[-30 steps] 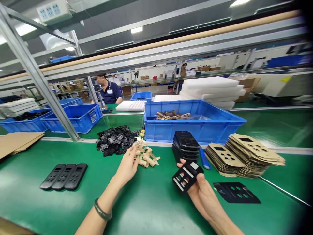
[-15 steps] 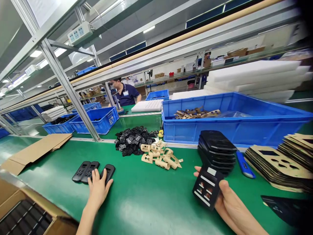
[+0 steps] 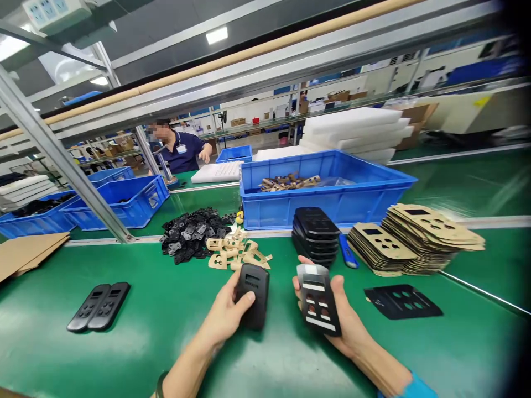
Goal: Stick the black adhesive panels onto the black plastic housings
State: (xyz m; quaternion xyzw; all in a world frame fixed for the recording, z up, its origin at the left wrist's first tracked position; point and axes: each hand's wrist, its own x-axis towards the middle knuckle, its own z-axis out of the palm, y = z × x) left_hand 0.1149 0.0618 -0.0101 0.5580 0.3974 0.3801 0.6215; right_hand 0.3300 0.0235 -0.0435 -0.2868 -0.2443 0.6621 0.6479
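The left hand (image 3: 226, 314) grips a smooth black plastic case (image 3: 258, 305). The right hand (image 3: 347, 323) grips a flat panel (image 3: 317, 307) with holes.

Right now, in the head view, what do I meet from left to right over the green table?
Brown cardboard sheets, two black housings, pile of small black pieces, another black housing in the left hand, white-striped black part in the right hand, flat black sheet.

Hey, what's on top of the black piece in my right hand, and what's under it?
On the black piece are white strips and openings. Your right hand is under it; the underside faces away, so whatever is there can't be seen.
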